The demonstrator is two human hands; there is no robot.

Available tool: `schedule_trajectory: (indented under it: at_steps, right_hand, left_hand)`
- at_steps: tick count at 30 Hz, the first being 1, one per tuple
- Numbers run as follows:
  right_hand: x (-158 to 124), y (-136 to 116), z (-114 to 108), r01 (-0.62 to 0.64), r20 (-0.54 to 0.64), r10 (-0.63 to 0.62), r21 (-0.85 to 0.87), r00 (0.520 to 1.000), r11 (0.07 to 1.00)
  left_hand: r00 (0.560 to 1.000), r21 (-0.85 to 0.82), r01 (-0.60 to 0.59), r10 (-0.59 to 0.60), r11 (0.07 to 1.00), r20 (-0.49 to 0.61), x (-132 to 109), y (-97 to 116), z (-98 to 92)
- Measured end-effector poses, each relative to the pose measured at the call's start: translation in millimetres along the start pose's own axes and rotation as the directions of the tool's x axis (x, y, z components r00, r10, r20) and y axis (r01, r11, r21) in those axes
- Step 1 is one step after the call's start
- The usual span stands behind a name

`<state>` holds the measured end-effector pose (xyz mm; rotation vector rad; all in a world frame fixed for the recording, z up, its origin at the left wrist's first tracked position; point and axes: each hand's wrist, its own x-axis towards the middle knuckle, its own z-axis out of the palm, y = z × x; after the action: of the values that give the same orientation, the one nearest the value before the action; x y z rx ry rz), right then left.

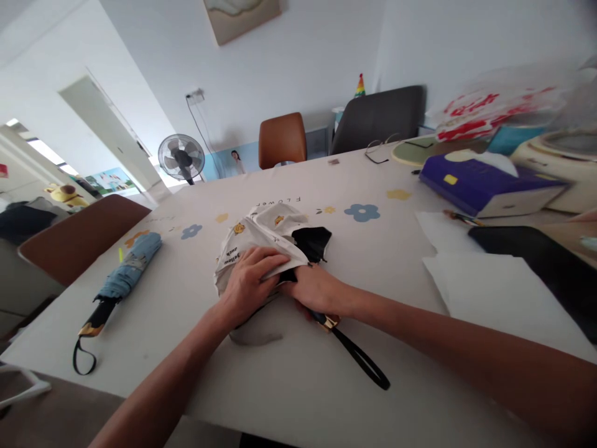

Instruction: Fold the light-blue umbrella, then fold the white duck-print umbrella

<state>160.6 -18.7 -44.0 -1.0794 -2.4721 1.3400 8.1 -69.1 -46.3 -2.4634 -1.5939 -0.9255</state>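
A white folding umbrella (261,239) with small yellow prints and a black lining lies loosely bunched in the middle of the table (289,373). My left hand (249,277) lies on top of its canopy, fingers curled and pressing the white cloth. My right hand (314,291) is closed around the umbrella's handle end, and the black wrist strap (364,364) trails from it toward the near edge. A second umbrella, blue (124,274) and folded shut, lies at the left of the table with its own black strap.
White paper sheets (494,298) and a black flat object (541,264) lie at the right. Behind them are a purple tissue box (485,183), a rice cooker (559,155) and glasses (380,152). Chairs (79,236) stand around the table; a fan (181,158) stands beyond.
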Motion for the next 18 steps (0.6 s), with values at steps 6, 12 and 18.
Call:
schedule_trajectory:
  at_steps: [6,12,18]
  right_hand:
    - [3,9,3,-0.040,0.040,0.029,0.301,0.999,0.953]
    - [2,7,6,-0.107,0.060,0.090,0.414,0.994,0.904]
    - [-2,1,2,-0.180,0.131,0.135,0.441,0.982,0.879]
  left_hand:
    - [0.990,0.271,-0.044,0.078,0.962,-0.117,-9,-10,-2.5]
    - [0.991,0.354,-0.036,0.079,0.934,-0.106,-11,-9,-9.6]
    - [0.996,0.104,-0.077,0.073,0.992,0.042,-11,-14,-2.6]
